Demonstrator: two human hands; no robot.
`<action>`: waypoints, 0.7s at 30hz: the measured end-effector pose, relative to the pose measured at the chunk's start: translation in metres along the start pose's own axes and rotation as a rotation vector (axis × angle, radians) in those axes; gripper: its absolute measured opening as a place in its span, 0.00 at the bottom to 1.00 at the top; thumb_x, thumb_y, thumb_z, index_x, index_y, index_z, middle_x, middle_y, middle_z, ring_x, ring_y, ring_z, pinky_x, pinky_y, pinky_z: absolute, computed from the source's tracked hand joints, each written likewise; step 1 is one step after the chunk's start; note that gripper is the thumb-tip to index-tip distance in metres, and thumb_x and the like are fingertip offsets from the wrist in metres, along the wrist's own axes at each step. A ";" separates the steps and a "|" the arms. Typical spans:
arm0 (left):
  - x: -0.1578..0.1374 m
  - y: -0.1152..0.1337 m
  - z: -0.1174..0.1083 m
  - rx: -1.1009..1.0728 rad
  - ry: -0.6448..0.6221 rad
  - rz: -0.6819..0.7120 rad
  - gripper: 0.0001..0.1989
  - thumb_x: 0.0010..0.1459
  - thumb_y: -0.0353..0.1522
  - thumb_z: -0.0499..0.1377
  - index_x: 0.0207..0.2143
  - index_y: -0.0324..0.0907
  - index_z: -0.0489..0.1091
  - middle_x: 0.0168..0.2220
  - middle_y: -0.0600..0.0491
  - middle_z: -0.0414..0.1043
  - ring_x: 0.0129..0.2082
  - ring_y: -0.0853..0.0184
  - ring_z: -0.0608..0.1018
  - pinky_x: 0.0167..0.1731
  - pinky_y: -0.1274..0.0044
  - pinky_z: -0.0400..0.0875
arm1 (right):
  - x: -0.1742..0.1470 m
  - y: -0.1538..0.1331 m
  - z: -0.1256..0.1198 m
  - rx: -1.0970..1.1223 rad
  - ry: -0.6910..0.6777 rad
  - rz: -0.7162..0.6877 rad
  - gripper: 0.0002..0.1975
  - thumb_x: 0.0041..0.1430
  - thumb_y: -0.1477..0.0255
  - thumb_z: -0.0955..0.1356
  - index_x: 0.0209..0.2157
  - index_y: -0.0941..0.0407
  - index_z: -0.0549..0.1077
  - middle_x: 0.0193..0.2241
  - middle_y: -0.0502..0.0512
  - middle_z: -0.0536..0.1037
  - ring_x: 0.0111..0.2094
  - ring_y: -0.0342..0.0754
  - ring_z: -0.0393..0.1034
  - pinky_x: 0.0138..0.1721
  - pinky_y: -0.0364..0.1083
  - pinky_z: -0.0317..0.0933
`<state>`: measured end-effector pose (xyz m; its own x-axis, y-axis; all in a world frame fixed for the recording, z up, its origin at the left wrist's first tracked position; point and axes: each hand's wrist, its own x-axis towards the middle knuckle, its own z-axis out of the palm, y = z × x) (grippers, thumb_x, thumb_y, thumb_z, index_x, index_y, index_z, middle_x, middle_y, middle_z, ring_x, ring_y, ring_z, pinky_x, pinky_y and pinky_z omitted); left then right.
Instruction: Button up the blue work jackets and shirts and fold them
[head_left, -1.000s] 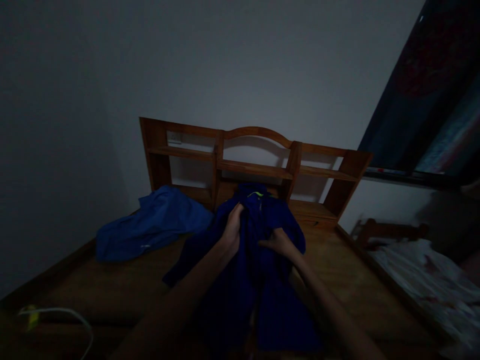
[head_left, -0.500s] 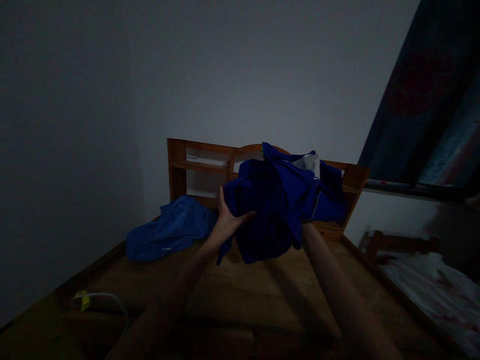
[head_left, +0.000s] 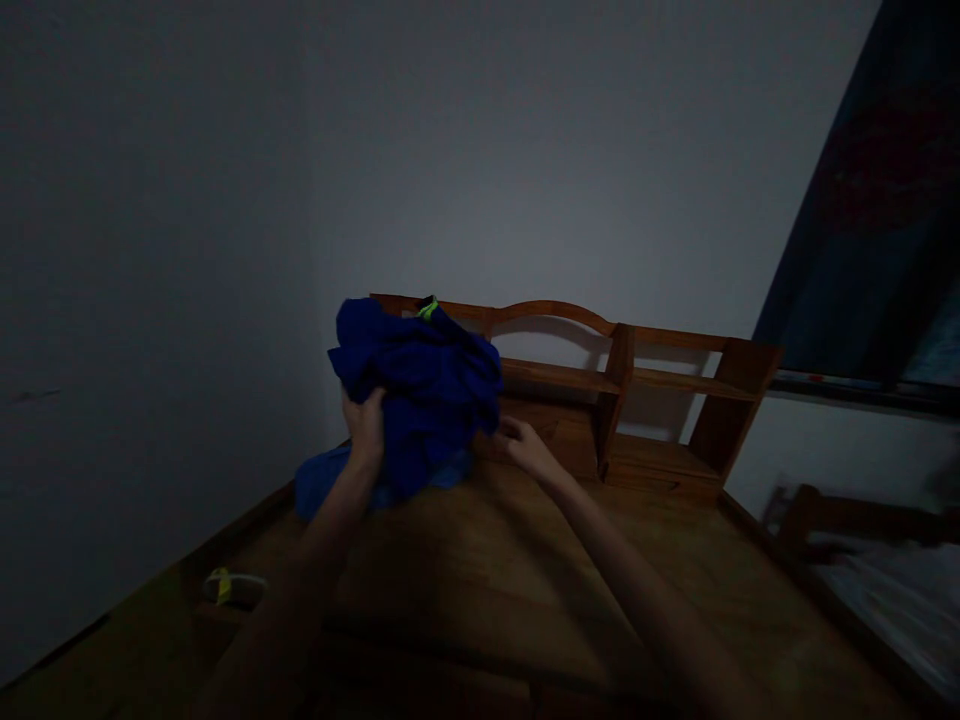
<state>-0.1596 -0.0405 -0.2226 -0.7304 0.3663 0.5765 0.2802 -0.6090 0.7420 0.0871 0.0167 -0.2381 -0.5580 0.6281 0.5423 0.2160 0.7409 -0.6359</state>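
A bunched dark blue garment (head_left: 427, 385) with a bright yellow-green trim is held up above the bed boards. My left hand (head_left: 365, 425) grips it from the left, the fingers partly hidden behind the cloth. At the garment's lower right edge is my right hand (head_left: 523, 443), its fingers loosely bent and apart, with no cloth visibly gripped; whether the fingertips touch the edge is hard to see. Behind and below the garment lies a lighter blue cloth (head_left: 319, 482), mostly covered from view.
A wooden headboard with shelves (head_left: 559, 375) stands against the wall beyond the bare bed boards (head_left: 480, 560). A pale cable with a yellow tag (head_left: 223, 585) is at the front left. To the right are a dark curtain (head_left: 862, 200) and another bed with pale bedding (head_left: 892, 590).
The dark blue garment has moved left in front of the lighter cloth and is more bunched. My right hand has come out from under it to its right edge. The view has shifted slightly.
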 end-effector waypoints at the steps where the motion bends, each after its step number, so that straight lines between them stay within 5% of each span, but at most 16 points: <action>1: 0.008 -0.011 -0.013 0.134 -0.013 0.071 0.28 0.51 0.33 0.58 0.55 0.40 0.58 0.52 0.52 0.65 0.51 0.63 0.68 0.55 0.70 0.59 | -0.010 0.010 0.003 0.042 -0.029 0.046 0.10 0.56 0.71 0.63 0.38 0.58 0.73 0.36 0.53 0.77 0.35 0.45 0.71 0.36 0.43 0.65; 3: 0.012 -0.039 -0.039 0.438 -0.143 0.088 0.28 0.49 0.31 0.58 0.54 0.41 0.59 0.51 0.51 0.66 0.50 0.59 0.68 0.53 0.69 0.60 | -0.033 0.032 0.006 0.081 -0.046 0.140 0.10 0.53 0.71 0.63 0.34 0.58 0.75 0.32 0.53 0.77 0.33 0.46 0.71 0.33 0.43 0.65; 6: -0.001 -0.079 -0.071 0.832 -0.410 -0.144 0.26 0.48 0.31 0.56 0.52 0.43 0.61 0.44 0.48 0.70 0.46 0.54 0.71 0.47 0.66 0.63 | -0.066 0.065 0.000 0.111 -0.031 0.260 0.11 0.52 0.71 0.62 0.31 0.59 0.75 0.27 0.55 0.77 0.28 0.46 0.72 0.30 0.43 0.65; 10: -0.019 -0.091 -0.076 1.101 -0.288 -0.263 0.30 0.48 0.34 0.55 0.56 0.40 0.55 0.48 0.39 0.65 0.47 0.47 0.69 0.44 0.60 0.63 | -0.091 0.098 -0.029 0.036 0.087 0.306 0.12 0.50 0.68 0.62 0.29 0.59 0.75 0.26 0.56 0.77 0.28 0.48 0.72 0.29 0.45 0.65; 13: -0.034 -0.060 -0.043 1.182 -0.144 0.045 0.34 0.47 0.32 0.56 0.57 0.35 0.51 0.57 0.34 0.51 0.56 0.44 0.58 0.51 0.55 0.54 | -0.098 0.119 -0.057 -0.042 0.183 0.290 0.14 0.51 0.66 0.62 0.30 0.59 0.75 0.27 0.56 0.78 0.29 0.50 0.72 0.30 0.46 0.65; 15: -0.051 -0.035 -0.009 1.117 -0.174 0.344 0.32 0.48 0.29 0.54 0.56 0.34 0.51 0.60 0.36 0.46 0.60 0.48 0.51 0.56 0.56 0.46 | -0.101 0.132 -0.071 -0.099 0.249 0.286 0.14 0.52 0.65 0.62 0.30 0.59 0.75 0.28 0.56 0.77 0.30 0.51 0.72 0.32 0.47 0.65; 18: -0.089 -0.017 0.050 0.948 -0.391 0.604 0.26 0.51 0.25 0.51 0.54 0.38 0.55 0.58 0.40 0.53 0.59 0.53 0.56 0.57 0.62 0.50 | -0.111 0.152 -0.078 -0.196 0.363 0.285 0.14 0.54 0.64 0.61 0.31 0.57 0.74 0.29 0.56 0.77 0.31 0.52 0.71 0.33 0.48 0.63; 21: -0.131 -0.032 0.097 0.875 -0.738 0.740 0.19 0.56 0.26 0.49 0.51 0.41 0.59 0.48 0.44 0.65 0.49 0.58 0.67 0.49 0.68 0.62 | -0.126 0.169 -0.075 -0.256 0.428 0.309 0.14 0.57 0.62 0.60 0.31 0.55 0.72 0.28 0.56 0.76 0.29 0.52 0.71 0.29 0.47 0.62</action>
<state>-0.0120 -0.0008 -0.2886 0.1846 0.6068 0.7731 0.9583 -0.2856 -0.0047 0.2539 0.0807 -0.3722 -0.0763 0.8248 0.5603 0.5331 0.5086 -0.6761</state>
